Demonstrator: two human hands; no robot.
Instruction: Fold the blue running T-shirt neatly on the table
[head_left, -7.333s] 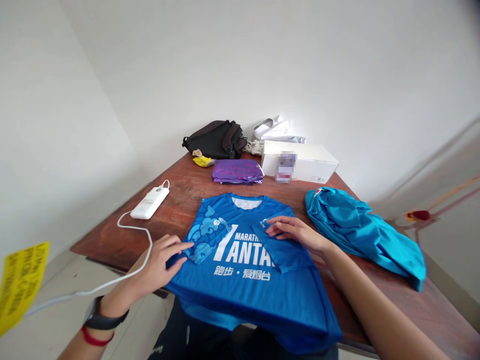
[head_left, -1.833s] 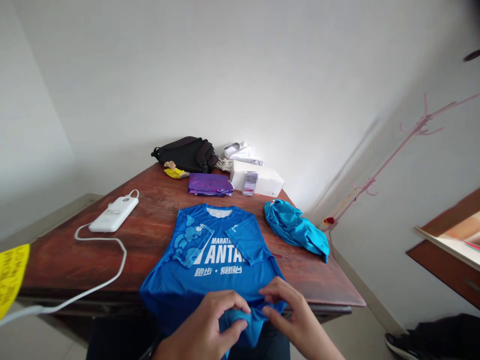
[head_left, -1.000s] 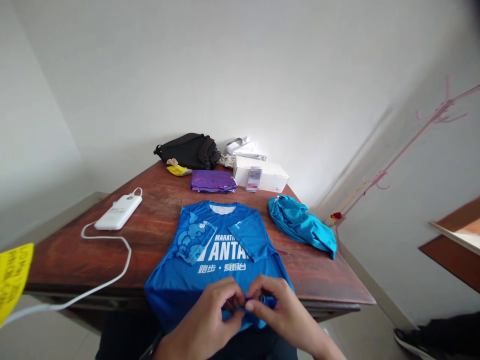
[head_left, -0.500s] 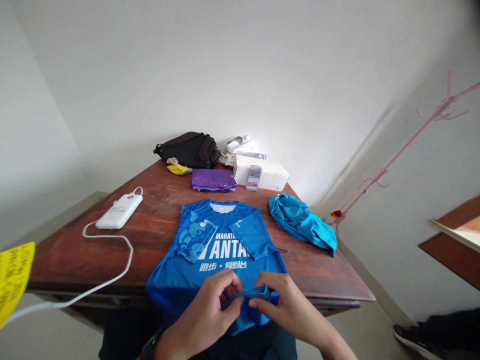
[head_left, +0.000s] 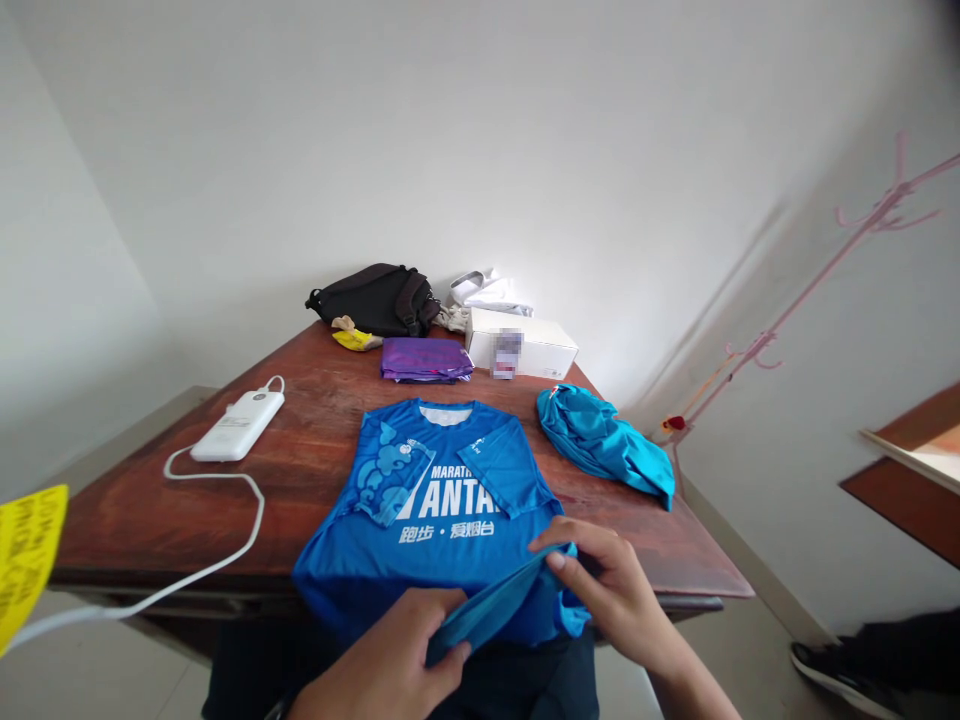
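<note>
A blue T-shirt with white lettering lies front up on the wooden table, both sleeves folded inward over its chest. Its lower part hangs over the near edge toward my lap. My left hand pinches the bottom hem between thumb and fingers. Farther right, my right hand is closed on the same hem, near the shirt's right corner. Between the two hands the hem runs as a slanted, lifted band.
On the table are a white power bank with a cable, a crumpled teal garment, a folded purple garment, a white box and a black bag. A pink coat rack stands at right.
My hands have moved apart along the hem, the left down and leftward, the right to the right. The hem between them is now spread longer.
</note>
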